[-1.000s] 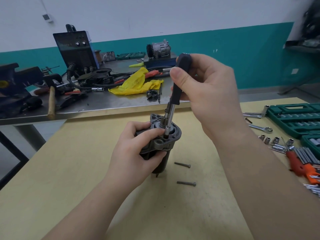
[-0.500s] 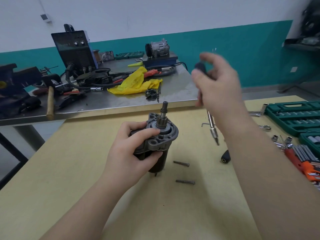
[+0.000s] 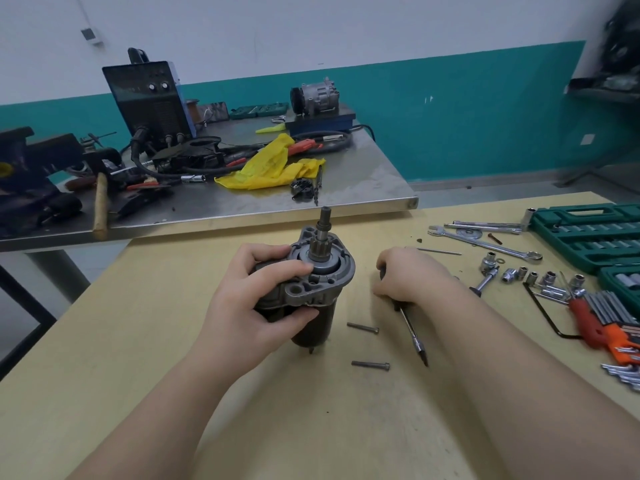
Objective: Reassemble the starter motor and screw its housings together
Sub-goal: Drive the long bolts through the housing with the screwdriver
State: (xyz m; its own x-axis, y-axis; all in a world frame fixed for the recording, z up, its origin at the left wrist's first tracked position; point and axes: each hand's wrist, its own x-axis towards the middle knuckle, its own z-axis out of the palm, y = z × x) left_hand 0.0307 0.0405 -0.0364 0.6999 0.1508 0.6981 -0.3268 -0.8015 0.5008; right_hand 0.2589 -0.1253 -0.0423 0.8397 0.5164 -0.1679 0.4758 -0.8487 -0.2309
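Observation:
The starter motor (image 3: 320, 282) stands upright on the wooden table (image 3: 173, 341), grey nose housing and pinion shaft on top, dark body below. My left hand (image 3: 263, 296) grips it around the housing from the left. My right hand (image 3: 408, 275) is low on the table just right of the motor, holding the black handle of the screwdriver (image 3: 414, 336), whose shaft lies on the table pointing toward me. Two loose long bolts lie near the motor's base, one (image 3: 363, 328) closer to it and one (image 3: 370, 365) nearer to me.
Sockets (image 3: 533, 277), a spanner (image 3: 485, 244), a black hex key (image 3: 547, 317) and a red hex key set (image 3: 602, 317) lie at the right, beside green socket cases (image 3: 588, 237). A steel bench (image 3: 346, 188) with a welder, yellow cloth and tools stands behind the table.
My right hand lifted the screwdriver off the top of the motor, swung right and came down onto the table with it. My left hand kept its grip on the motor.

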